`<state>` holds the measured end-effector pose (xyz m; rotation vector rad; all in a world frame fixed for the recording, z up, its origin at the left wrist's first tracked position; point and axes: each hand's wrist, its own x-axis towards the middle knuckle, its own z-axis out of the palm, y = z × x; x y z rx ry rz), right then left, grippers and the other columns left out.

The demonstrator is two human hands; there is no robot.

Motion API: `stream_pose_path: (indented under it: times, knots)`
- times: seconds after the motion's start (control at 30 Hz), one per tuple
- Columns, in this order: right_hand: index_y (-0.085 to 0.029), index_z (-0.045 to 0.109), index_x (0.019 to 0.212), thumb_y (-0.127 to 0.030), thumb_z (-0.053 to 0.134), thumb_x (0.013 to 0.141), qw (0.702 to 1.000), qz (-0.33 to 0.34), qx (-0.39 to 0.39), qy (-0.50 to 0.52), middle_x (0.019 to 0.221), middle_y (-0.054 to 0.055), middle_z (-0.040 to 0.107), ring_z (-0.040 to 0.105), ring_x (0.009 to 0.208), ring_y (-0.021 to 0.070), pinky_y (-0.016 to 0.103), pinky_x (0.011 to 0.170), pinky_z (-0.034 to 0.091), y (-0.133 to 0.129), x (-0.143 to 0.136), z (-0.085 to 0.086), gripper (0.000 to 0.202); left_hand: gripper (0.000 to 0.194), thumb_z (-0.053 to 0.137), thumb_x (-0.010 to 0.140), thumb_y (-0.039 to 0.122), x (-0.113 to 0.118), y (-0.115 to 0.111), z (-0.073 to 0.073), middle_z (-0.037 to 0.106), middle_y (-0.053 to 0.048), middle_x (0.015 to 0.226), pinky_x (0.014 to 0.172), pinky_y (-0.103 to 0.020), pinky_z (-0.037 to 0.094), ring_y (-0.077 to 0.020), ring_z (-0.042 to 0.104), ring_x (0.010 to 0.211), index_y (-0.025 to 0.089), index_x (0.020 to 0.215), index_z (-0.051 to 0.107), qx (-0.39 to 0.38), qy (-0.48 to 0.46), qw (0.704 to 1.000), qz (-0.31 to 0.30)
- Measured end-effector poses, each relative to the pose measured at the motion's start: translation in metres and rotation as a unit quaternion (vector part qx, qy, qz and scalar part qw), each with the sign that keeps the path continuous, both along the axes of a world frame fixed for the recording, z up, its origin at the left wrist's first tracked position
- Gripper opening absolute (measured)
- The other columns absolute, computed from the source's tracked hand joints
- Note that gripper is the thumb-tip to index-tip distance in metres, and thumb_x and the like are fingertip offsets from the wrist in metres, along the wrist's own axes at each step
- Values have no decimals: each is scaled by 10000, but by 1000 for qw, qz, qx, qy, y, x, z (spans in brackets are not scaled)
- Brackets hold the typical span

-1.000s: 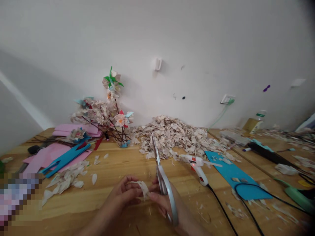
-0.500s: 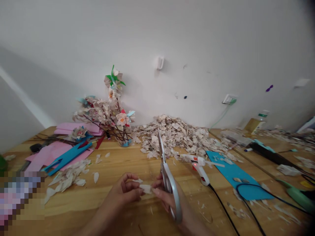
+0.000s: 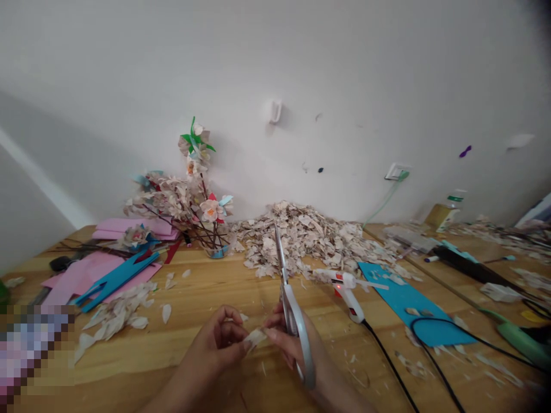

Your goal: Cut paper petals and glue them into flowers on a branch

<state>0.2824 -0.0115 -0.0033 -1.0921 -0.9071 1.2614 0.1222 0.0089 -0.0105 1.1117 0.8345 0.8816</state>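
Between my two hands is a small whitish petal-like piece, thin and translucent. My left hand pinches its left end between thumb and fingers. The fingers of my right hand are closed on its right end. A pair of scissors with grey handles also sits in my right hand, its blades pointing up and away and looking closed. Another pale scrap shows just behind my left fingers. Loose pale petals lie on the table to the left.
A big heap of dry pale flakes lies against the wall. Right of my hands are a glue gun with a red light and black cord, and a blue sheet. Paper flowers stand in a glass at left, beside pink paper.
The petal piece has tilted, its left end now lower, and my left fingers have curled more. The scissors stay in my right hand. The whole view has shifted slightly.
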Motion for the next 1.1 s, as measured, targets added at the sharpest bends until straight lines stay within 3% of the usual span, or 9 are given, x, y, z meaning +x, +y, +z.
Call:
stream_pose_path:
  times: [0.07,0.2,0.37,0.5,0.6,0.73,0.9,1.0,1.1]
  knots:
    - [-224,485,726,-258,762,457,1000,-1,2,-16,596,-35,632,538,493,131,239,467,402,3,2,-3,388,336,715,604,306,1,-2,2,603,47,595,508,-219,317,-99,497,524,223,742,420,8,27,1000,4]
    - [-202,513,691,-221,732,519,995,-55,5,-88,609,-36,598,551,591,146,267,587,431,10,14,-10,279,206,608,650,162,7,-11,6,582,39,610,578,-246,397,-144,549,620,224,759,446,84,166,982,8]
    - [-202,500,757,-334,723,574,986,-136,-3,-92,643,-34,572,463,453,101,231,409,331,17,29,-12,317,366,499,550,14,10,-10,10,637,-38,926,822,-311,420,-206,568,914,214,846,579,231,288,927,-67]
    - [-207,475,789,-367,708,609,987,-140,-14,-76,652,-34,582,307,322,40,218,317,205,18,33,-11,335,371,489,616,60,17,24,15,624,-61,1055,905,-349,391,-216,543,1002,223,932,595,336,348,874,-46]
    - [-203,483,770,-377,717,581,989,-135,-27,-56,617,-44,581,312,301,36,213,303,212,19,32,-12,347,278,525,701,182,29,61,13,625,-102,1076,945,-394,351,-258,522,1055,193,968,600,352,367,860,-42]
    - [-202,498,741,-379,733,546,990,-130,-35,-41,613,-39,613,334,281,40,214,293,219,22,30,-15,353,414,593,707,325,44,91,4,536,-102,1274,1047,-435,192,-305,333,1264,200,1101,565,369,373,849,-61]
    - [-218,480,731,-369,711,555,991,-126,-49,-16,599,-41,631,309,265,39,210,287,176,22,29,-13,328,402,560,739,417,39,75,2,600,-111,1189,1053,-471,141,-324,354,1246,218,1086,599,394,368,836,-99]
    - [-220,475,753,-377,693,572,992,-113,-58,-6,622,-22,655,309,266,45,210,291,180,21,29,-12,323,304,508,785,320,24,55,4,649,-82,1058,964,-424,304,-268,527,1042,265,1072,593,401,361,837,-93]
    - [-224,481,739,-369,690,570,991,-124,-53,-12,606,-23,642,429,342,90,216,326,251,22,30,-14,305,318,513,751,214,15,45,6,661,-48,887,783,-362,416,-226,574,835,271,1060,561,373,349,860,-22]
